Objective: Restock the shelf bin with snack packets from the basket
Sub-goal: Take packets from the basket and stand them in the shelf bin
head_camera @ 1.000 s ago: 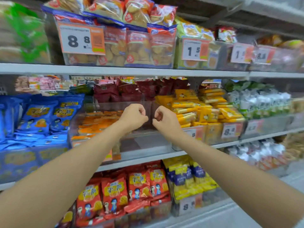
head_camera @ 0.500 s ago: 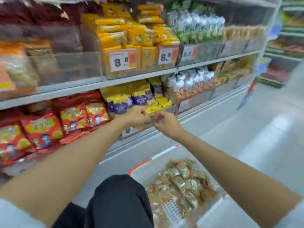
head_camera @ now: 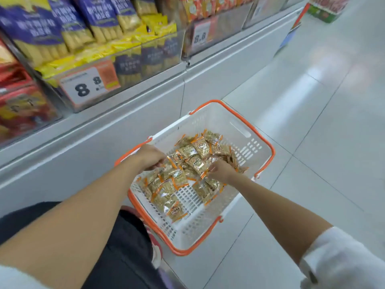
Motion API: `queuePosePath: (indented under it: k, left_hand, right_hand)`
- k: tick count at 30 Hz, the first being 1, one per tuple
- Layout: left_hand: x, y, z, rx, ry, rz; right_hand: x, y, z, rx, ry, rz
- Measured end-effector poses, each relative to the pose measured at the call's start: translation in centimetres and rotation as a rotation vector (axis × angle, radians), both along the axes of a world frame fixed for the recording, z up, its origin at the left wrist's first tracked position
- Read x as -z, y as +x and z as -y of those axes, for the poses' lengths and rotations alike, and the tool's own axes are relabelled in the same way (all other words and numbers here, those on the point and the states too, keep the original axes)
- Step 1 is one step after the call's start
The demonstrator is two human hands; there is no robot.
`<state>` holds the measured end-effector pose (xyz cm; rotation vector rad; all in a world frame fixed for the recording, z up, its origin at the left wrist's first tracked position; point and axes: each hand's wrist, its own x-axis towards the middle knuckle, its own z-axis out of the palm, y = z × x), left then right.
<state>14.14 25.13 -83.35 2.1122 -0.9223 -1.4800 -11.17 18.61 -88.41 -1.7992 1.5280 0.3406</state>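
**Both hands down in the basket**

A white basket (head_camera: 239, 130) with an orange rim and handles sits on the tiled floor (head_camera: 312, 122), one long side close to the grey shelf base (head_camera: 104, 138). Gold snack packets (head_camera: 200, 149) with orange ends lie loose inside, heaped from the middle toward the basket's far corner, with a few more along the near-left side. The bare white grid shows along the near-right side.

The left hand (head_camera: 150, 156) reaches in over the rim on the shelf side. Its fingers are curled down into the heap with the tips hidden, so I cannot tell whether they hold a packet. The right hand (head_camera: 221, 171) is over the middle of the basket, thumb and fingers pinching the orange end of one packet. A white sleeve (head_camera: 343, 259) covers that upper arm.

Above the shelf base, a clear bin (head_camera: 158, 53) holds purple and yellow bags (head_camera: 98, 19) – a price tag (head_camera: 89, 86) reading 8.8 is fixed to the bin's front, toward its left corner.
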Motion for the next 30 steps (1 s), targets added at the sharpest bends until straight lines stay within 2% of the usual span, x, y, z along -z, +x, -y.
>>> queuePosePath:
  k: [3, 9, 11, 14, 17, 19, 22, 25, 28, 30]
  left_hand:
    - [2.2, -0.3, 0.8, -0.015, 0.034, -0.062]
    - [6.6, 0.1, 1.2, -0.152, 0.124, -0.115]
    - [7.5, 0.5, 1.0, -0.208, 0.160, -0.139]
    - [8.2, 0.9, 0.9, -0.235, 0.204, -0.164]
    - [8.7, 0.9, 1.0, -0.261, 0.217, -0.189]
    - [8.9, 0.7, 1.2, -0.265, 0.215, -0.194]
    - [8.9, 0.7, 1.3, -0.257, 0.218, -0.192]
    - [8.6, 0.6, 1.4, -0.237, 0.220, -0.171]
    - [7.2, 0.2, 1.3, -0.201, 0.205, -0.151]
    - [5.8, -0.1, 1.3, -0.168, 0.175, -0.158]
  right_hand:
    - [3.0, -0.4, 0.4, 0.026, 0.076, -0.087]
    - [7.3, 2.8, 3.3, 0.033, 0.112, -0.088]
    - [8.7, 4.2, 4.6, 0.051, 0.082, -0.063]
    - [11.2, 5.4, 5.1, 0.113, 0.062, -0.125]
    - [13.6, 5.9, 3.0, 0.097, -0.107, -0.166]
    - [14.7, 6.1, 0.9, 0.217, -0.105, -0.060]
    - [15.8, 6.2, -0.9, 0.482, 0.037, 0.042]
    - [15.2, 5.9, -1.3, 0.513, 0.047, 0.098]
    - [11.9, 5.5, -0.9, 0.556, 0.143, 0.309]
    - [8.6, 5.2, -0.5, 0.485, 0.225, 0.463]
